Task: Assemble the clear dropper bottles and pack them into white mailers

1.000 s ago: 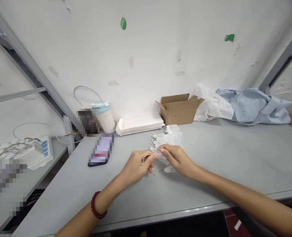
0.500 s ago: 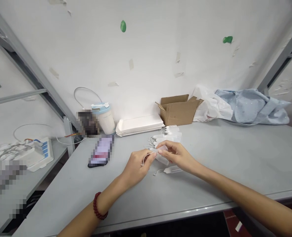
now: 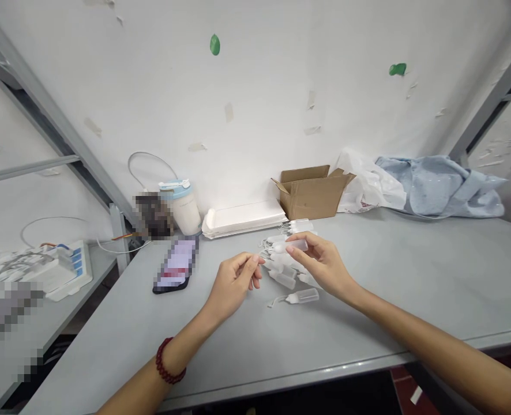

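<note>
Several small translucent bottles with thin white cords lie in a pile (image 3: 284, 279) on the grey table (image 3: 238, 357). Above the pile, my right hand (image 3: 318, 259) grips one translucent bottle (image 3: 296, 244) between thumb and fingers. My left hand (image 3: 233, 282) is at the pile's left side, thumb and forefinger pinched near the white cords; whether a cord is between them is too small to tell. Nearer the front, a single bottle (image 3: 304, 296) lies on its side, its cord pointing left.
Behind the pile are a stack of white flat packets (image 3: 244, 219) and an open cardboard box (image 3: 314, 197). A phone (image 3: 177, 262) and a lidded cup (image 3: 186, 210) stand left. A white plastic bag (image 3: 368, 184) and blue cloth (image 3: 446, 184) lie back right.
My hands have moved apart, the left slightly down and left. The right hand has moved slightly right, and a bottle shows in its grip. More of the pile and the front bottle is visible.
</note>
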Motion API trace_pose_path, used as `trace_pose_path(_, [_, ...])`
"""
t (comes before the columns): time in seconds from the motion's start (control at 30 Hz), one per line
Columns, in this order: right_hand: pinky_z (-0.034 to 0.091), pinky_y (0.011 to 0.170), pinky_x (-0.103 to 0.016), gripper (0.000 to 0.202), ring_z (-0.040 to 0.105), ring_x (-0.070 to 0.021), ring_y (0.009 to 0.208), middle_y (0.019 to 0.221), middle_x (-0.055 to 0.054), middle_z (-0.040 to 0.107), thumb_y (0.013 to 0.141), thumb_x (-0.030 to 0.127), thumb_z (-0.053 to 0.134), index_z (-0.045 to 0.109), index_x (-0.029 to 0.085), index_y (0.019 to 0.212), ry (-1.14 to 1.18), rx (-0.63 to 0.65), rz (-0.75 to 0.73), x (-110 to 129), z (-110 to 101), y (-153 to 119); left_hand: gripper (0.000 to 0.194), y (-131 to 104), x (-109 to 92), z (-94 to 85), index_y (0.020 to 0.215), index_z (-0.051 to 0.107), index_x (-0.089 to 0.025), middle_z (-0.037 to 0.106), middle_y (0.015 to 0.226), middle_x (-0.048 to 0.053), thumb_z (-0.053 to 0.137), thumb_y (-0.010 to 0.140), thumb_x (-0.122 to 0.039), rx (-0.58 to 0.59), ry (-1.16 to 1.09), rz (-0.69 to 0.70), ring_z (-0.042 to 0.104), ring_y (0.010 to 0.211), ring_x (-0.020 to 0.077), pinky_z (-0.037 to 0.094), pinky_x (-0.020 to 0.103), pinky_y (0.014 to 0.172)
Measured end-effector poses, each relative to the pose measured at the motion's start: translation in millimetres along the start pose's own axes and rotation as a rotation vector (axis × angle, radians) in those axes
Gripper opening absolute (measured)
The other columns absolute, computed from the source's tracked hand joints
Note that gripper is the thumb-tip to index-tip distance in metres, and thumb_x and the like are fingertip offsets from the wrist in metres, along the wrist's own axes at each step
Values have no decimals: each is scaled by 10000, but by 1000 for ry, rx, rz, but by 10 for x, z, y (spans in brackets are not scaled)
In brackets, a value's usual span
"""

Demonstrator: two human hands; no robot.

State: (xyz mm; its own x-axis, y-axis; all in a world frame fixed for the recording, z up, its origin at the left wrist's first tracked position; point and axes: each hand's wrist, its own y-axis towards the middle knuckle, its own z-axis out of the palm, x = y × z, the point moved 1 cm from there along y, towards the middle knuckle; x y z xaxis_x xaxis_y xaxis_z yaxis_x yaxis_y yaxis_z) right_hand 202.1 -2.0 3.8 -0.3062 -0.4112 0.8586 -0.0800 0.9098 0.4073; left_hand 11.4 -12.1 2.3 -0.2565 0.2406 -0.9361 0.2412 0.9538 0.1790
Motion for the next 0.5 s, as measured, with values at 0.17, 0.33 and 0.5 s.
trace_pose_path(0.17, [342, 496, -235, 221, 410, -93, 522, 644, 18, 527, 780, 383, 578, 608, 177, 855, 55, -49, 16, -2, -6, -10, 331, 2, 20, -6, 800, 623, -124, 566, 658, 8, 420, 891, -369, 9, 6, 4, 517, 540, 98, 425, 221, 519])
trace_pose_path(0.33, [334, 515, -239, 203, 393, -93, 524, 589, 39, 476, 777, 376, 584, 601, 183, 837, 78, -73, 50, 20, -44, -2, 293, 15, 26, -17, 806, 654, -128, 558, 654, 6, 510, 843, -380, 14, 21, -11, 522, 568, 104, 423, 210, 508])
trace_pose_path(0.5, [314, 494, -239, 209, 383, -95, 502, 531, 54, 434, 774, 386, 583, 590, 183, 821, 196, 29, 105, 29, -22, -16, 306, 22, 20, -18, 785, 654, -115, 588, 669, 22, 522, 832, -386, 54, -57, -53, 512, 541, 99, 429, 221, 509])
